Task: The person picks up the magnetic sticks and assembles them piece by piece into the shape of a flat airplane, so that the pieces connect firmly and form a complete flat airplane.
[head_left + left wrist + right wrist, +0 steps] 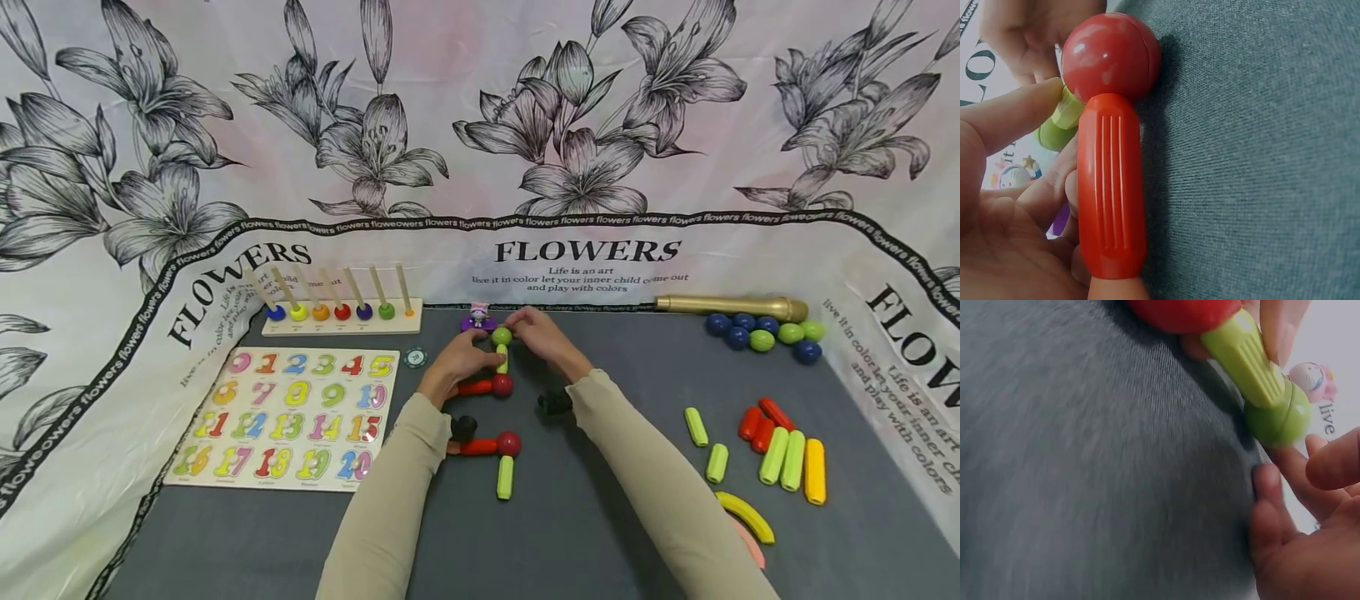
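My left hand (461,360) pinches a light green toy rod (1244,359) between thumb and fingers. A green ball (1280,419) sits on the rod's far end, and a red ball (1110,57) joins its near end. From that red ball a red rod (1112,187) runs left, passing beside the left hand. My right hand (547,340) is just right of the green ball, fingers loosely bent and holding nothing, fingertips close to the ball. Nearer me lies a second chain, with a red rod (478,447), a red ball (508,443) and a green rod (506,477).
Behind the hands stands a small figurine (480,315). To the left are a number board (281,417), a peg stand (341,323) and a round chip (416,357). At right lie loose green rods (792,460), blue balls (738,337), a yellow rod (815,472) and a gold tube (727,306).
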`<action>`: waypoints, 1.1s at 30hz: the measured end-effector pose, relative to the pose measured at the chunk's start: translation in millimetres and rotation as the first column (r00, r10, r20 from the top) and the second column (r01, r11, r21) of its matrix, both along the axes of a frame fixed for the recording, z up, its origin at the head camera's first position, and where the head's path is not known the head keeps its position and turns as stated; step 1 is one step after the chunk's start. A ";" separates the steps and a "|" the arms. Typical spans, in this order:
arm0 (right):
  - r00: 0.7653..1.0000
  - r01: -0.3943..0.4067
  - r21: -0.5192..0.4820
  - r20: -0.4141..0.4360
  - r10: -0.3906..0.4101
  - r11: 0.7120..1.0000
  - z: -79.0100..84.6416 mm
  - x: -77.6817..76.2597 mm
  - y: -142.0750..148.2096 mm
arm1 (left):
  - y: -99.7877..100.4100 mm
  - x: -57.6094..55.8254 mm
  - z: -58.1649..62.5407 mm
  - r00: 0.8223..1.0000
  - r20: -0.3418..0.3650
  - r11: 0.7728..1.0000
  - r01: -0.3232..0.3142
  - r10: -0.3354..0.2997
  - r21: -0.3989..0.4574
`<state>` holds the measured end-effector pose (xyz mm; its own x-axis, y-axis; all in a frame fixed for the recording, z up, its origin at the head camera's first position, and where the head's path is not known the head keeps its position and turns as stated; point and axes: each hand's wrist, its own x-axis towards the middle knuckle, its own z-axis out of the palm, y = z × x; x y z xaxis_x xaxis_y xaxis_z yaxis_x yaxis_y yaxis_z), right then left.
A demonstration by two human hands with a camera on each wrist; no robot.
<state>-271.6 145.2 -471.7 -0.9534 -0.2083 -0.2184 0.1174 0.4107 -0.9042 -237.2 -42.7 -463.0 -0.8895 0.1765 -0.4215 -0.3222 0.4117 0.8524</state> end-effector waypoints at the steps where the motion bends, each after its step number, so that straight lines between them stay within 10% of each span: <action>1: 1.000 -0.007 0.000 -0.010 0.007 1.000 2.8 2.8 4.5 | -0.3 0.1 0.0 1.000 -0.002 1.000 0.003 -0.003 -0.005; 9: 0.983 -0.043 0.010 -0.180 0.044 0.999 49.4 45.2 87.3 | -1.6 1.6 2.3 1.000 -0.012 1.000 0.014 -0.014 0.005; 14: 0.971 0.002 0.203 -0.233 0.047 0.979 69.8 83.5 144.8 | 0.4 -1.0 4.6 0.999 -0.027 0.999 0.039 -0.039 -0.009; 27: 0.944 -0.006 0.576 -0.267 0.195 0.817 66.9 173.4 226.4 | 7.8 -10.7 6.2 0.994 -0.032 0.972 0.097 -0.106 -0.215; 33: 0.967 -0.058 0.538 -0.177 0.180 0.841 51.2 220.7 249.4 | 21.1 -10.3 9.2 0.993 -0.018 0.965 0.112 -0.120 -0.237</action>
<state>-50.9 394.6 -420.5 -0.9640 -0.2357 -0.1230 -0.1328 0.8278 -0.5451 -247.5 -21.6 -453.8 -0.8825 0.1787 -0.4351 -0.2346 0.6345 0.7364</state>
